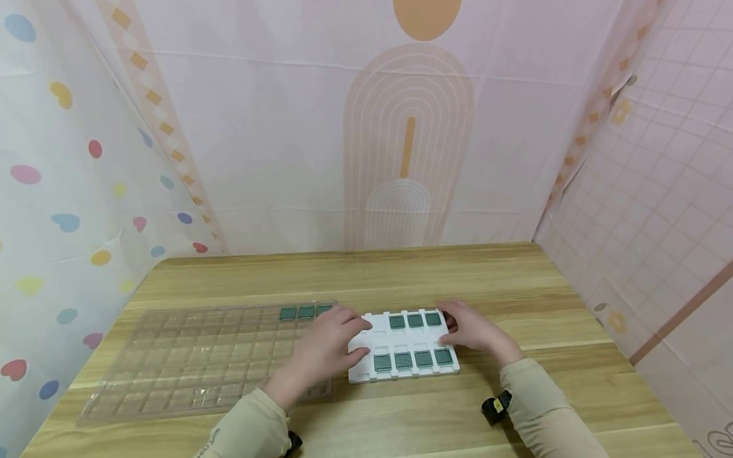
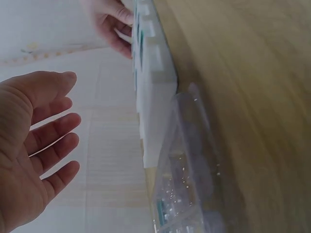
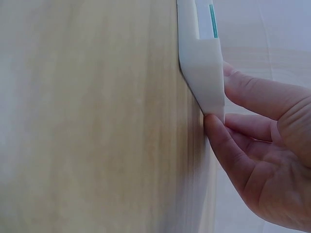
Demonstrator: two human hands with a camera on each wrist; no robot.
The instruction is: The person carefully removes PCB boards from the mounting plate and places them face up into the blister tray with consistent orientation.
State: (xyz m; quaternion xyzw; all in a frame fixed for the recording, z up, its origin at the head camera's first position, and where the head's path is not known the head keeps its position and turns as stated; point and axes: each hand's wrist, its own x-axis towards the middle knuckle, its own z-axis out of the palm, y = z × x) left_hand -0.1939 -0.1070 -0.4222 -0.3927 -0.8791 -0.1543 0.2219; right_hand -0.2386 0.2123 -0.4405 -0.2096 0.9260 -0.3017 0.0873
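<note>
A white foam-like tray (image 1: pixel 379 324) lies on the table, with several green square chips (image 1: pixel 403 360) set in its two rows of pockets. My right hand (image 1: pixel 472 329) grips the tray's right end. In the right wrist view its thumb (image 3: pixel 252 94) is on the top side and a fingertip sits at the lower edge. Over the tray's left end hovers my left hand (image 1: pixel 323 340), fingers loosely bent and apart. Nothing is between those fingers in the left wrist view, where the tray's white side wall (image 2: pixel 158 97) stands beyond the hand.
A large clear plastic tray (image 1: pixel 189 356) with many square compartments covers the table's left side, its right edge beside the white tray. Three green chips (image 1: pixel 306 312) lie in its back right compartments. The wooden table (image 1: pixel 458 273) ends at printed curtains (image 1: pixel 275 140) behind and beside it.
</note>
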